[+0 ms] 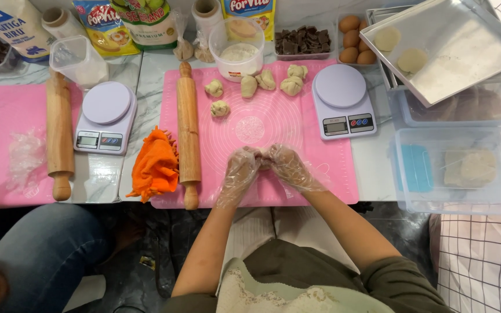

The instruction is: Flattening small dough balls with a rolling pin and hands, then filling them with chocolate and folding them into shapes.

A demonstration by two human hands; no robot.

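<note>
Both hands wear thin clear plastic gloves, which blur the fingers. Left hand [240, 168] and right hand [288, 166] meet fingertip to fingertip over the pink silicone mat [326, 179], curled shut around a small piece of dough [264, 160]; only a sliver of it shows between the fingers, so its shape is hard to make out. Six more dough lumps [249, 86] sit at the far end of the mat, well apart from the hands. A wooden rolling pin [188, 130] lies along the mat's left edge, an orange cloth [156, 165] just beside it. A white kitchen scale [343, 99] sits on the mat's far right corner. At right, a steel tray [465, 49] holds two flat dough rounds [412, 59]; clear tubs below it show contents only dimly. A second person's knee, bottom left, is cut off by the frame.
</note>
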